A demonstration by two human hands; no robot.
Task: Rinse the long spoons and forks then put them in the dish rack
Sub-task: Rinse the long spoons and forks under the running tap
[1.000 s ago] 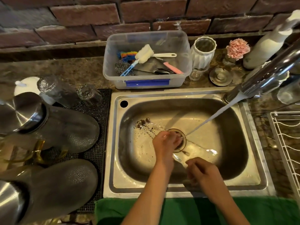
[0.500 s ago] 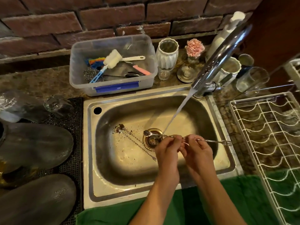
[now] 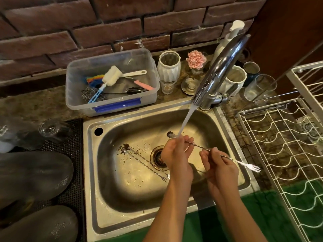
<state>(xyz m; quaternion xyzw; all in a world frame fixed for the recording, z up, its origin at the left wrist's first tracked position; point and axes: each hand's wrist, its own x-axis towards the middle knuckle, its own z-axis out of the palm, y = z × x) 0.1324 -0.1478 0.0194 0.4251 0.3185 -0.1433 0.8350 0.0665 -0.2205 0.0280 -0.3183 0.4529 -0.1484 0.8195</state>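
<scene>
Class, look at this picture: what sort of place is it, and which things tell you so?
Most likely a kitchen washing-up corner: a steel sink under a running faucet, a white wire dish rack beside it, and a plastic tub of scrubbing brushes against the brick wall.

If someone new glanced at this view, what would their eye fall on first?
Mid-frame, the left hand and right hand hold a long twisted spoon-fork under the tap's stream, over the steel sink. More dirty long utensils lie by the drain, and the white dish rack stands to the right.
</scene>
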